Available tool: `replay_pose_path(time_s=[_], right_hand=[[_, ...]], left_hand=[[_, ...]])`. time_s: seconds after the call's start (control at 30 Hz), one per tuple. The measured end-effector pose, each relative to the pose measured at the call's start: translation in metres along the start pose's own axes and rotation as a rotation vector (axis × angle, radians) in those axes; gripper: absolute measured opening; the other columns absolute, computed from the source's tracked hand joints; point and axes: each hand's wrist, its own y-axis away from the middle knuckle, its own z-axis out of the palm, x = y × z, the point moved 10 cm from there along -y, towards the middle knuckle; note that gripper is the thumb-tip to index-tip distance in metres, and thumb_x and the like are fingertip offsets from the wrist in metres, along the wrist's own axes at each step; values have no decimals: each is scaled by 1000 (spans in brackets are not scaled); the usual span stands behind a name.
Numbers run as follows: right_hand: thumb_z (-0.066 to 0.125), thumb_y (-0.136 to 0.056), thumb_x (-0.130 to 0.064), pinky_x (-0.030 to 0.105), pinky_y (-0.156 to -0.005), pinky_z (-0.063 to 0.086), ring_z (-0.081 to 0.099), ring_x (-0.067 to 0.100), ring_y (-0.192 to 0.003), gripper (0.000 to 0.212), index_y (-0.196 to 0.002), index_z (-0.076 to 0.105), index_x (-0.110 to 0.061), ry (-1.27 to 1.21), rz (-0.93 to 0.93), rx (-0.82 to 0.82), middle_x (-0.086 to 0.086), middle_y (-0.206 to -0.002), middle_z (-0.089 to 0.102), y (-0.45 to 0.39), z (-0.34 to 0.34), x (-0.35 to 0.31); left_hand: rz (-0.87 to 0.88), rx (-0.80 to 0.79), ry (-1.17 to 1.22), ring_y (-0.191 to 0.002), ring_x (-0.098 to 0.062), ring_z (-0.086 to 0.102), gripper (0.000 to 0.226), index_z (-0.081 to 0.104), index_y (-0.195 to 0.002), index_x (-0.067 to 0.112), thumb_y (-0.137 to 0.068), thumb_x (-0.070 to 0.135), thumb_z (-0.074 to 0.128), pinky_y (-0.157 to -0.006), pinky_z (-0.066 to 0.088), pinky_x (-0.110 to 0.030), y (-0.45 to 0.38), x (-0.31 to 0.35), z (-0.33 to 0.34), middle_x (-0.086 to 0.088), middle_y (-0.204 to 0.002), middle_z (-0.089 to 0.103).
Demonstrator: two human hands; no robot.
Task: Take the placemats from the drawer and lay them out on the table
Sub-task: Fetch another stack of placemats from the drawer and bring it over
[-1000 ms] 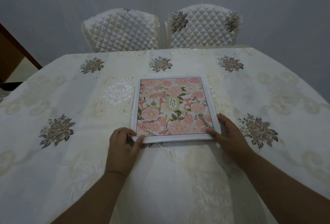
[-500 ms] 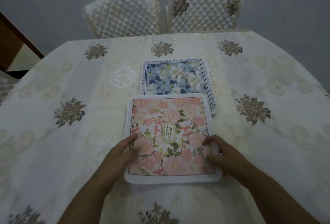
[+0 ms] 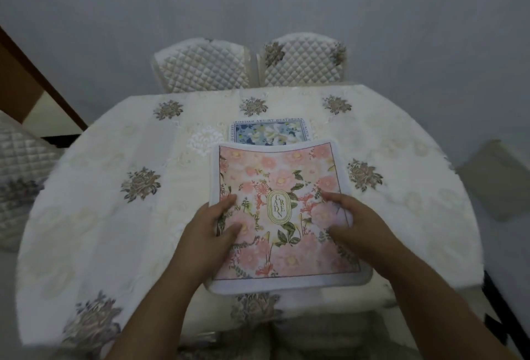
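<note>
Both the left hand (image 3: 213, 226) and right hand (image 3: 348, 220) gripped the pink floral fabric placemat (image 3: 282, 210), lifted off the blue floral placemat (image 3: 271, 131) (now uncovered at the far side) and drawn toward the near edge of the cream embroidered tablecloth (image 3: 114, 216).

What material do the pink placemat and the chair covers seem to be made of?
Pink placemat: probably soft padded fabric with a matte print; its far edge curves while held. Chair covers: likely quilted satin-like cloth, given the stitched diamonds and faint sheen.
</note>
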Motion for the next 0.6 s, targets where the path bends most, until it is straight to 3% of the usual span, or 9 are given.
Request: replay_pose_path(time_s=[0.13,0.3,0.43,0.6], right_hand=[[67,-92,-29,22,-104,31,47,15,-132,56,-143,47,-40,114,-46,155,-8,-146,49,62,-48,-37],[66,-93,-32,20,-101,30,47,17,-132,60,-147,42,-38,193,-108,238,-4,-148,48,132,-88,-65],[67,-92,-34,19,-98,31,50,15,-126,57,-145,46,-40,211,-155,245,-6,-145,52,174,-108,-64],[68,-91,-32,14,-95,30,51,7,-121,57,-143,48,-40,244,-248,186,-8,-141,55,213,-120,-51]], left_hand=[[78,13,12,-124,-16,53,51,54,-140,43,-95,22,67,-110,44,-41,45,51,-25,8,-132,53],[122,34,109,-123,-13,54,49,59,-136,44,-95,20,68,-109,46,-41,102,87,-39,10,-133,54],[127,65,246,-122,-14,58,47,65,-127,47,-91,18,73,-101,53,-44,148,94,-33,12,-135,56],[150,193,182,-123,-8,54,49,64,-133,38,-90,16,74,-110,46,-39,217,109,-18,15,-130,55]])
